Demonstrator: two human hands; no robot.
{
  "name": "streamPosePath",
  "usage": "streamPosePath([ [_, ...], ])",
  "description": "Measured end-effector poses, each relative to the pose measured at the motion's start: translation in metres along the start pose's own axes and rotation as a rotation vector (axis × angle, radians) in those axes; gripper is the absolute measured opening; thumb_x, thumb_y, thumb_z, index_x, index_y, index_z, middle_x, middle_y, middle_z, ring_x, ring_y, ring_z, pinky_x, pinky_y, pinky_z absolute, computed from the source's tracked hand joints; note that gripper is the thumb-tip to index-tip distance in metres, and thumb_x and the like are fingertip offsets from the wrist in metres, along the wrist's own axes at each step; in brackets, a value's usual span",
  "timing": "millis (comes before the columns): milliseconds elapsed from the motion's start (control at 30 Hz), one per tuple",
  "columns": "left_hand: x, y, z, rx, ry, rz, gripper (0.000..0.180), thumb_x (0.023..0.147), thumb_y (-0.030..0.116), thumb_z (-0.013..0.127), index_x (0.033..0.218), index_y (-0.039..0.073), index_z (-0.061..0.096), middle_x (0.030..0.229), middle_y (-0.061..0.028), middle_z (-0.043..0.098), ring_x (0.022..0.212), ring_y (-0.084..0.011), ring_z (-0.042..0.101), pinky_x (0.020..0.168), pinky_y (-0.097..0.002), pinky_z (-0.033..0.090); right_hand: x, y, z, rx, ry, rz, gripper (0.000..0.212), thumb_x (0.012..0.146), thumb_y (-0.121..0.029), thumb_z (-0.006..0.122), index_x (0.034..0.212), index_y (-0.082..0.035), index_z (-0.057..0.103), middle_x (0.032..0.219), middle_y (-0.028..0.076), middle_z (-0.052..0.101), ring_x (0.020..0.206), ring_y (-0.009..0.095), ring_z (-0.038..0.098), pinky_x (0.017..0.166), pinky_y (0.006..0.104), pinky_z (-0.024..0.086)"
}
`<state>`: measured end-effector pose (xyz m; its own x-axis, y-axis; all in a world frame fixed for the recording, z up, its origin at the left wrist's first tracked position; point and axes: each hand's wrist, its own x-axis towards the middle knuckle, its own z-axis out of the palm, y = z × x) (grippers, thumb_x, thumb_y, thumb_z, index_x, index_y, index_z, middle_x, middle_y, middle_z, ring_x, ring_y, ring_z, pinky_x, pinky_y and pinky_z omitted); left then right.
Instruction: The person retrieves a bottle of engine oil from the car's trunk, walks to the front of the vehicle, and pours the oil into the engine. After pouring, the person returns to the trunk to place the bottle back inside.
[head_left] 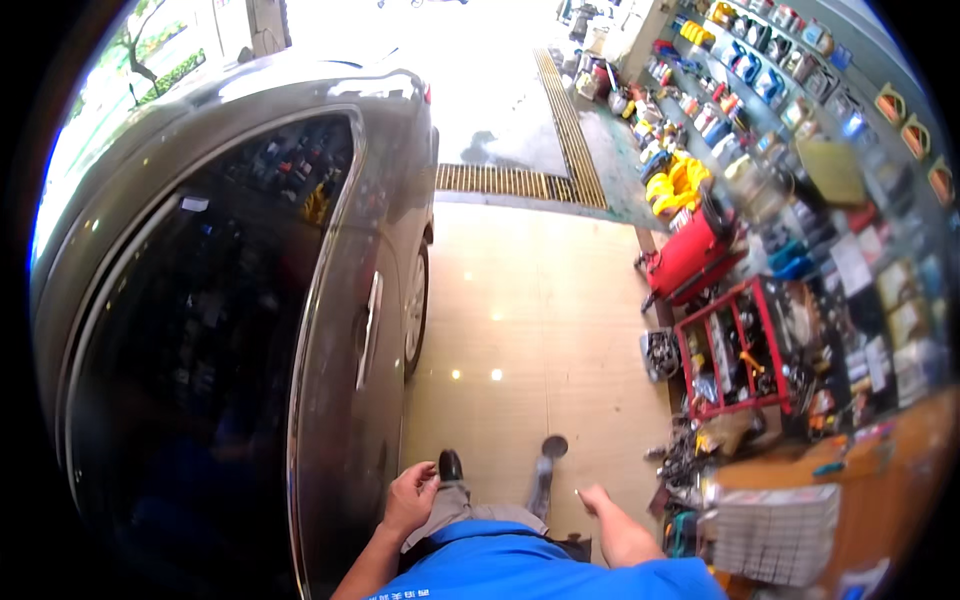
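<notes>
My left hand (408,498) hangs beside the dark grey car (385,215), close to its door panel and apart from it. Its fingers are loosely curled with small gaps between them, and I see nothing in them. On my other side, my right hand (594,498) is closed over the tiled floor (540,320). A tiny pale tip shows at its fingers, too small to name. Below the hands are my blue shirt (510,550) and one black shoe (451,465); my other foot is blurred.
On the right stand a red wheeled tool cart (735,405), a red cylindrical tank (685,262) and a grey tub of parts (658,355). Shelves of bottles (765,85) line that wall. Ahead, a metal floor grate (500,181) crosses the floor. A brown workbench (890,480) sits near right.
</notes>
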<state>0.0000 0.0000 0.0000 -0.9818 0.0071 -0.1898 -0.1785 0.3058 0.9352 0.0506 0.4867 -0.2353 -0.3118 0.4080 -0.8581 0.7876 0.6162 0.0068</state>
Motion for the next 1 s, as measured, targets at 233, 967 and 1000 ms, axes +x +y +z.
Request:
streamPosePath([
  [233, 0.277, 0.118, -0.012, 0.321, -0.047, 0.277, 0.026, 0.087, 0.012, 0.067, 0.11, 0.001, 0.064, 0.103, -0.0181, 0.068, 0.095, -0.032, 0.067, 0.082, -0.0372, 0.054, 0.025, 0.007, -0.058, 0.393, -0.071, 0.274, 0.041, 0.094, -0.036, 0.06, 0.108, 0.003, 0.064, 0.08, 0.016, 0.069, 0.065, 0.028, 0.066, 0.055, 0.045, 0.053],
  [967, 0.937, 0.283, -0.004, -0.042, 0.597, 0.135, 0.022, 0.094, 0.008, 0.06, 0.113, -0.004, 0.063, 0.094, -0.0049, 0.068, 0.088, -0.0099, 0.063, 0.081, -0.0249, 0.05, 0.32, -0.581, -0.693, 0.719, 0.086, -0.425, 0.022, 0.099, -0.019, 0.052, 0.112, -0.002, 0.055, 0.079, 0.007, 0.058, 0.058, 0.016, 0.056, 0.044, 0.0282, 0.045],
  [1000, 0.97, 0.28, -0.011, -0.04, 0.6, 0.129, 0.024, 0.095, 0.008, 0.06, 0.115, -0.004, 0.062, 0.097, -0.0053, 0.068, 0.086, -0.0104, 0.062, 0.079, -0.0248, 0.05, 0.335, -0.579, -0.693, 0.712, 0.03, -0.354, 0.022, 0.099, -0.02, 0.052, 0.112, -0.003, 0.055, 0.081, 0.009, 0.059, 0.06, 0.02, 0.058, 0.046, 0.0313, 0.047],
])
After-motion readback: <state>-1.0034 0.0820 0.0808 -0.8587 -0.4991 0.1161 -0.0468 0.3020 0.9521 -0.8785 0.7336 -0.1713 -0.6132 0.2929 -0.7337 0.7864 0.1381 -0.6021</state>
